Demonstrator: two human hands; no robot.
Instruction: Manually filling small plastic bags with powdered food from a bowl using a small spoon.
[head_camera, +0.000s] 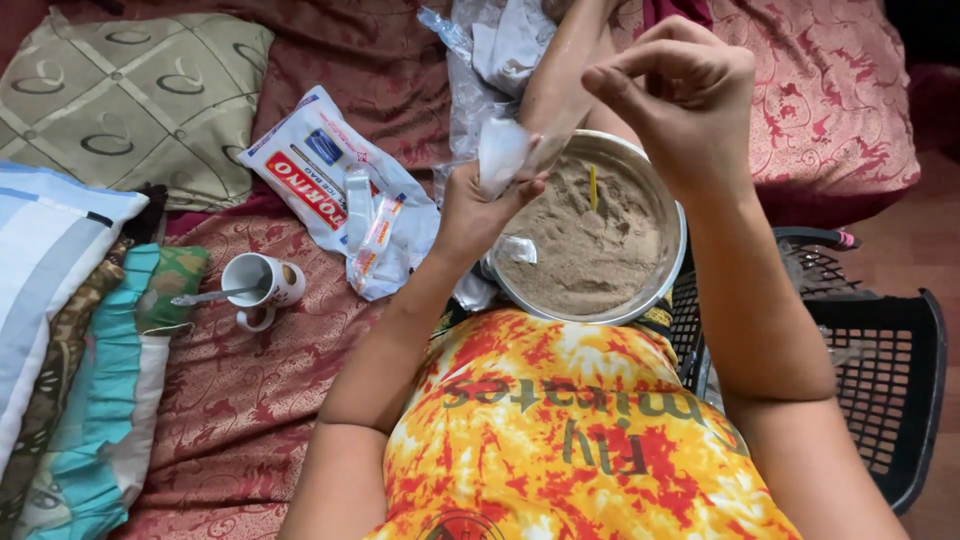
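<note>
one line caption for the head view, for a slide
Left hand holds a small clear bag over a metal bowl of brown powder, right hand pinched above.

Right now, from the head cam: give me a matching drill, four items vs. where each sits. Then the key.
Things:
1. mug
2. metal bowl
3. black basket
4. small clear bag

Places:
A. on the floor at the right edge, beside the bed
B. pinched in the left hand
C. on the red bedspread, a spoon in it
D. on the lap, holding tan powder, under the right hand

Pairs: 1-C, 2-D, 3-A, 4-B
</note>
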